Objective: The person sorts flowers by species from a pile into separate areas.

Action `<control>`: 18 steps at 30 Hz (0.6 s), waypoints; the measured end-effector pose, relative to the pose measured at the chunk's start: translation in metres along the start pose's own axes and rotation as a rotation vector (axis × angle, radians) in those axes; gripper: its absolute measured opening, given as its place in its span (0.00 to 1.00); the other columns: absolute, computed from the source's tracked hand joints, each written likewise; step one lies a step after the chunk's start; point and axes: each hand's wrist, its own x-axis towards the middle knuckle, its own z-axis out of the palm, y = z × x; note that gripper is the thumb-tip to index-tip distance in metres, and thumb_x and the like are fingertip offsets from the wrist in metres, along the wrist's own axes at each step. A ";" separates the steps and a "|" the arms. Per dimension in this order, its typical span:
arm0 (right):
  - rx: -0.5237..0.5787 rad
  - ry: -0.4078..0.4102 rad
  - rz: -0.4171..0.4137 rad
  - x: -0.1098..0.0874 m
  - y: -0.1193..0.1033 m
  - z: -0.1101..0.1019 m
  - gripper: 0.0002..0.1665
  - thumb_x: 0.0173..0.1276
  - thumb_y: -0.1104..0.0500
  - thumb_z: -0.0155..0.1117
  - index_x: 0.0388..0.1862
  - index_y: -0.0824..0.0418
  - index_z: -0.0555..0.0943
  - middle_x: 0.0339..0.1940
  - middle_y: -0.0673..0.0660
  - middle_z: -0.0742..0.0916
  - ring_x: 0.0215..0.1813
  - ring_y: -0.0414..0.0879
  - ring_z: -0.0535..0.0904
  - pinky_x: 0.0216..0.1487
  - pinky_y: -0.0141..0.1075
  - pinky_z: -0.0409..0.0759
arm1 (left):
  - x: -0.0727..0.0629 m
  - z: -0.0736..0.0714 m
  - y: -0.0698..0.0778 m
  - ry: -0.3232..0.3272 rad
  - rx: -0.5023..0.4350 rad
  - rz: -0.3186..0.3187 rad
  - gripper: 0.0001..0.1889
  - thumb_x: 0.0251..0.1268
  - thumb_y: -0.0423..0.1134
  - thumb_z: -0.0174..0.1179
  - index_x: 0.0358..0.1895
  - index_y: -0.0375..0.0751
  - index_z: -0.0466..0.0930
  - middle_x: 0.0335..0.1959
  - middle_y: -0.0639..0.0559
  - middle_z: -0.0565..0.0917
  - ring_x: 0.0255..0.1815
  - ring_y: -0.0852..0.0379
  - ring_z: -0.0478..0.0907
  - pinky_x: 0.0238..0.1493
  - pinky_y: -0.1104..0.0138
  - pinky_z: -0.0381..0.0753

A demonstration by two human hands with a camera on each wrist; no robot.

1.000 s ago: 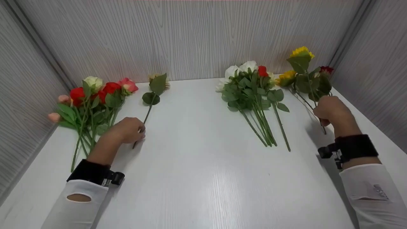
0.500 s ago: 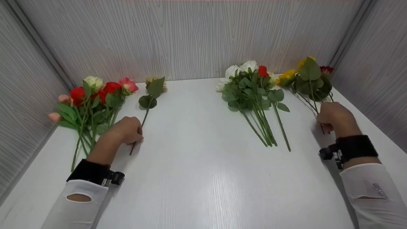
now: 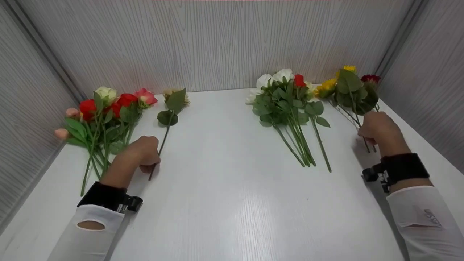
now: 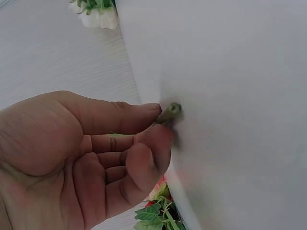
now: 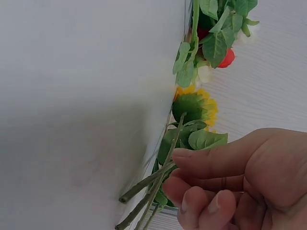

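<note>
My left hand (image 3: 143, 150) pinches the stem of a pale yellow flower (image 3: 186, 99), which points toward the back wall with its two green leaves facing up. In the left wrist view the cut end of that stem (image 4: 173, 110) sticks out past the thumb and forefinger. At the far right, my right hand (image 3: 380, 128) pinches the stem of a yellow sunflower (image 3: 349, 68), its bloom mostly behind a big leaf. This sunflower overlaps another sunflower (image 3: 326, 88) and a dark red flower (image 3: 370, 78). Several stems (image 5: 144, 184) cross beside the right thumb.
On the left lies a bunch with red roses (image 3: 127, 99), a pink rose (image 3: 146, 97) and peach tulips (image 3: 62, 133). Right of the middle rests a bunch of white roses (image 3: 284, 75) with one red bloom (image 3: 299, 81). Grey panels (image 3: 217, 43) enclose the white table (image 3: 232, 203).
The pale yellow flower has shifted slightly left and toward me with my left hand. My right hand's sunflower has come down over the flowers beside it.
</note>
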 end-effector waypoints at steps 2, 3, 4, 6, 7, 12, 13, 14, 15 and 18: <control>-0.002 0.025 -0.021 -0.001 -0.003 0.000 0.19 0.62 0.66 0.53 0.13 0.66 0.81 0.12 0.57 0.82 0.16 0.45 0.76 0.22 0.36 0.72 | 0.000 0.000 0.001 0.019 0.003 0.007 0.03 0.57 0.25 0.51 0.32 0.28 0.75 0.14 0.45 0.81 0.14 0.57 0.80 0.21 0.67 0.79; -0.006 0.038 -0.036 -0.002 -0.004 0.000 0.20 0.62 0.66 0.52 0.12 0.66 0.81 0.11 0.57 0.82 0.16 0.45 0.76 0.22 0.37 0.72 | 0.000 0.000 0.002 0.027 0.005 0.012 0.04 0.56 0.25 0.50 0.31 0.29 0.75 0.14 0.46 0.81 0.13 0.57 0.79 0.21 0.67 0.78; -0.005 0.048 -0.046 -0.003 -0.005 0.000 0.21 0.63 0.66 0.52 0.12 0.66 0.81 0.11 0.57 0.82 0.15 0.45 0.76 0.22 0.37 0.72 | 0.000 0.000 0.002 0.036 0.004 0.015 0.04 0.57 0.25 0.50 0.31 0.29 0.75 0.14 0.46 0.81 0.13 0.57 0.80 0.21 0.67 0.78; -0.006 0.067 -0.060 -0.004 -0.007 -0.001 0.21 0.64 0.64 0.53 0.12 0.66 0.81 0.11 0.57 0.82 0.15 0.45 0.75 0.22 0.37 0.72 | 0.001 0.000 0.003 0.052 0.007 0.014 0.04 0.58 0.26 0.51 0.30 0.29 0.76 0.14 0.46 0.81 0.14 0.57 0.80 0.21 0.67 0.78; -0.004 0.074 -0.066 -0.004 -0.007 -0.001 0.20 0.65 0.64 0.53 0.13 0.67 0.81 0.11 0.57 0.82 0.15 0.46 0.75 0.22 0.38 0.72 | 0.001 -0.001 0.004 0.056 0.011 0.010 0.05 0.59 0.27 0.51 0.30 0.29 0.76 0.15 0.45 0.81 0.14 0.57 0.80 0.22 0.67 0.78; 0.015 0.090 -0.054 -0.004 -0.012 0.000 0.18 0.66 0.62 0.55 0.18 0.69 0.80 0.12 0.57 0.81 0.16 0.45 0.76 0.22 0.37 0.72 | 0.002 -0.002 0.005 0.065 -0.007 -0.003 0.07 0.64 0.31 0.55 0.36 0.28 0.78 0.21 0.43 0.82 0.18 0.56 0.81 0.26 0.66 0.80; 0.023 0.092 -0.048 -0.003 -0.013 0.001 0.17 0.65 0.62 0.55 0.18 0.69 0.80 0.12 0.57 0.81 0.16 0.45 0.76 0.22 0.37 0.72 | 0.003 -0.002 0.005 0.069 -0.011 0.003 0.08 0.64 0.32 0.55 0.37 0.27 0.79 0.21 0.43 0.82 0.19 0.56 0.81 0.27 0.66 0.80; 0.029 0.093 -0.045 -0.003 -0.014 0.001 0.17 0.65 0.62 0.55 0.18 0.69 0.80 0.12 0.56 0.81 0.16 0.45 0.76 0.23 0.37 0.72 | 0.003 -0.002 0.005 0.076 -0.016 0.013 0.09 0.64 0.32 0.55 0.37 0.27 0.80 0.21 0.43 0.83 0.19 0.56 0.81 0.27 0.66 0.80; 0.034 0.092 -0.044 -0.002 -0.015 0.001 0.17 0.65 0.62 0.55 0.18 0.68 0.80 0.12 0.55 0.81 0.16 0.45 0.77 0.23 0.37 0.72 | 0.003 -0.002 0.005 0.082 -0.026 0.022 0.09 0.64 0.33 0.56 0.37 0.27 0.81 0.21 0.43 0.83 0.19 0.57 0.81 0.27 0.66 0.80; 0.054 0.084 -0.048 -0.001 -0.016 0.000 0.17 0.65 0.61 0.56 0.18 0.67 0.80 0.12 0.54 0.81 0.17 0.45 0.78 0.25 0.38 0.72 | 0.002 -0.002 0.006 0.110 -0.056 0.059 0.10 0.63 0.33 0.56 0.36 0.27 0.83 0.19 0.44 0.83 0.18 0.58 0.81 0.27 0.67 0.80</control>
